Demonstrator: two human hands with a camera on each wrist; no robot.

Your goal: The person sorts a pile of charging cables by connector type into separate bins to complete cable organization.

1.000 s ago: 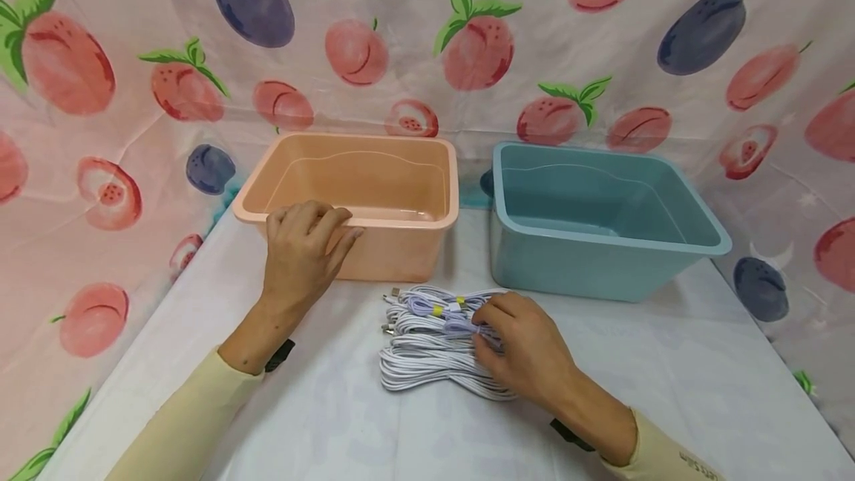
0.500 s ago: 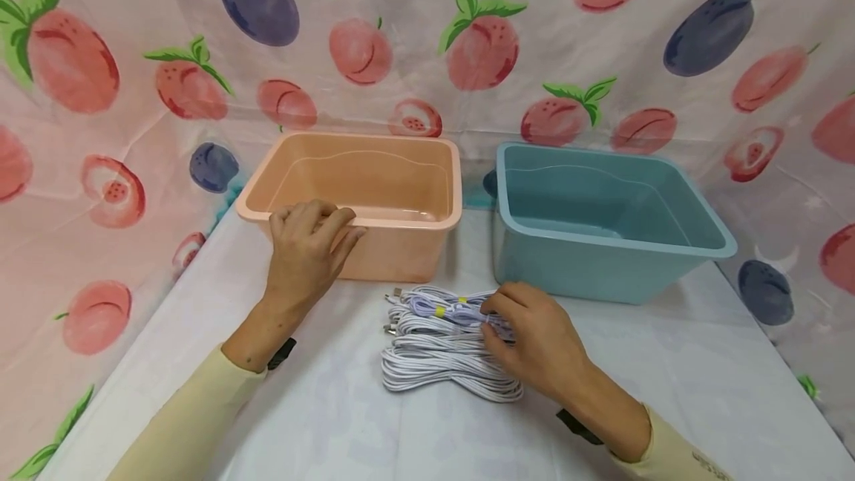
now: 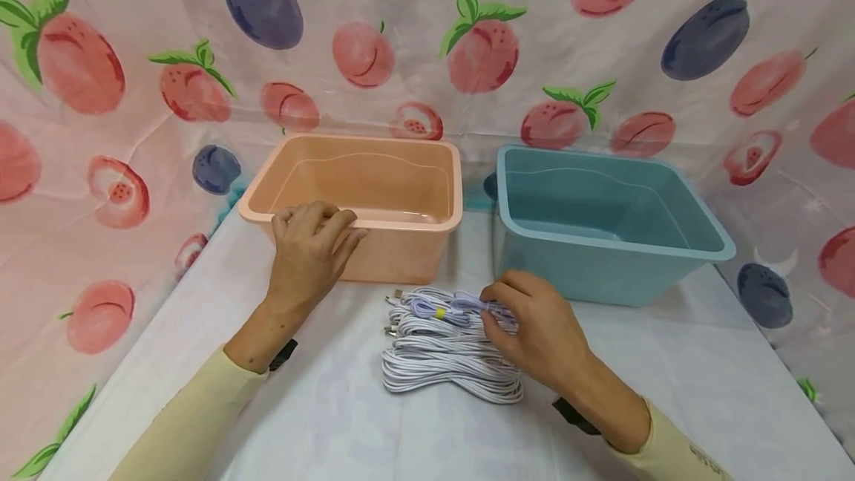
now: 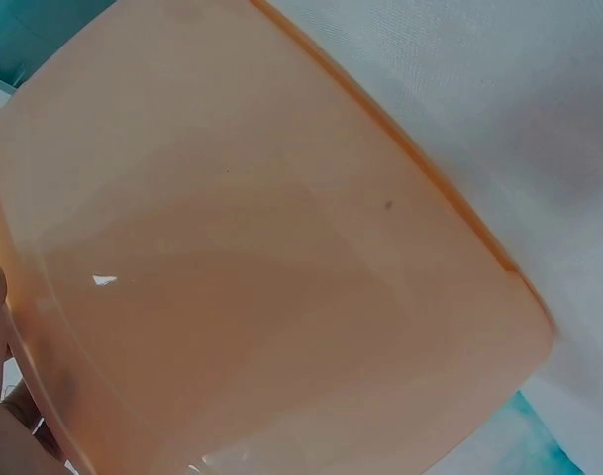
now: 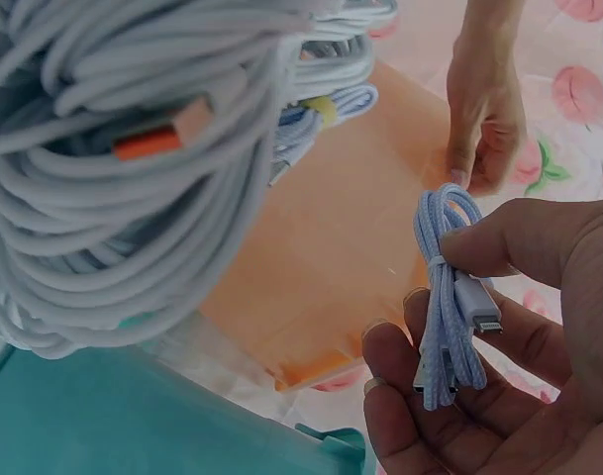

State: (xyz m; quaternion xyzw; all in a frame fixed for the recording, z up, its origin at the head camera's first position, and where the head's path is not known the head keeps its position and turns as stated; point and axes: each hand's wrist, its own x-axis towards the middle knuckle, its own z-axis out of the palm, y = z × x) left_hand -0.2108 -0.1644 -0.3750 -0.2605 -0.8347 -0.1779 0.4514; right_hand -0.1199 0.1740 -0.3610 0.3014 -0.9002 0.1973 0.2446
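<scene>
The left hand (image 3: 309, 247) rests on the near rim of the peach bin (image 3: 414, 169), fingers curled over the edge and gripping it; to its right, just beside the right hand (image 3: 537, 332), lies a pile of white coiled cables (image 3: 434, 358), their long axis running left to right, plug ends pointing left; the right hand pinches a small lilac braided cable bundle (image 5: 445, 297) between thumb and fingers, the bundle folded lengthwise, its loop end pointing toward the peach bin and its white plug by the thumb; beyond that hand stands the teal bin (image 3: 601, 206); all sit on a white tablecloth (image 3: 668, 377), backed by a fruit-printed curtain (image 3: 601, 58).
</scene>
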